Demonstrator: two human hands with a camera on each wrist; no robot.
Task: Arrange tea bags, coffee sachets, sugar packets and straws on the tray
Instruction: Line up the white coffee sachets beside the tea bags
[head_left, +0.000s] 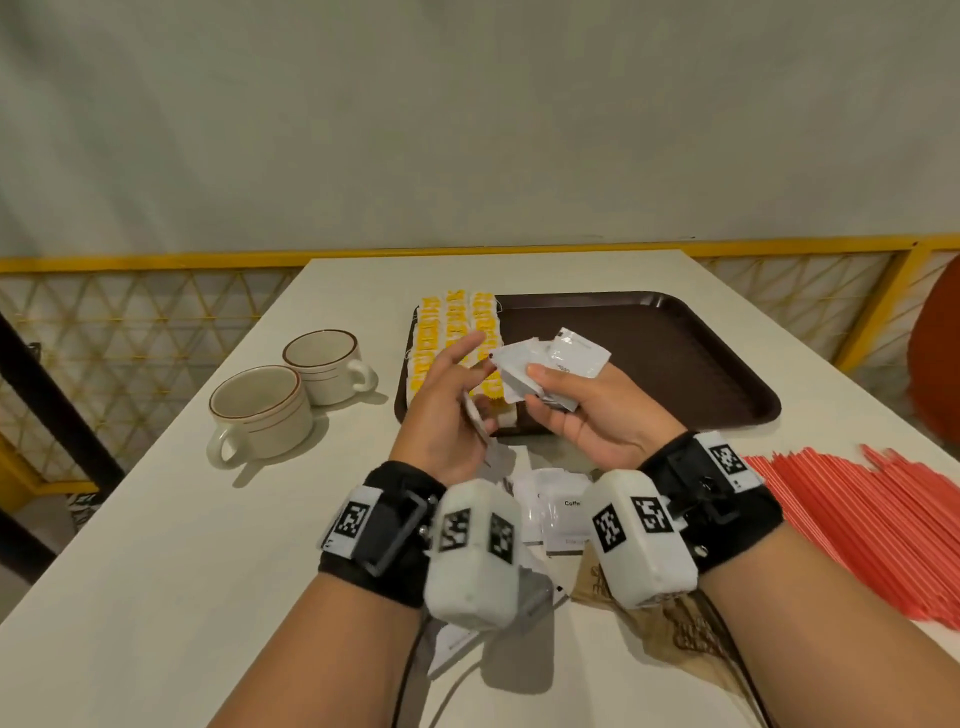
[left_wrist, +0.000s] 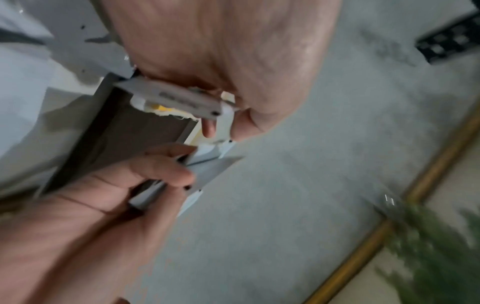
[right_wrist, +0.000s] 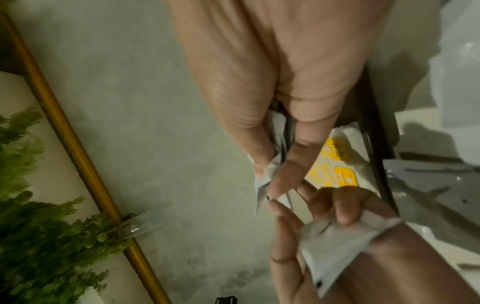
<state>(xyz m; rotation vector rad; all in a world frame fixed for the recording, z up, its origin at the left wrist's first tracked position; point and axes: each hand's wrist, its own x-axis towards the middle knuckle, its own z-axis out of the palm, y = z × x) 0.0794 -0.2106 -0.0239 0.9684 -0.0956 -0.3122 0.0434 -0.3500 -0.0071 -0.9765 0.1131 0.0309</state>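
My right hand grips a fanned bunch of white coffee sachets just above the near left part of the brown tray. My left hand is close beside it and holds a single sachet under its curled fingers, with the forefinger stretched towards the bunch. The right wrist view shows that single sachet held in the left hand. Rows of yellow tea bags lie along the tray's left side. More sachets lie on the table under my wrists. Red straws are piled at the right.
Two cream cups stand on the white table left of the tray. Brown paper packets lie near the front edge under my right wrist. A yellow railing runs behind the table. The tray's right half is bare.
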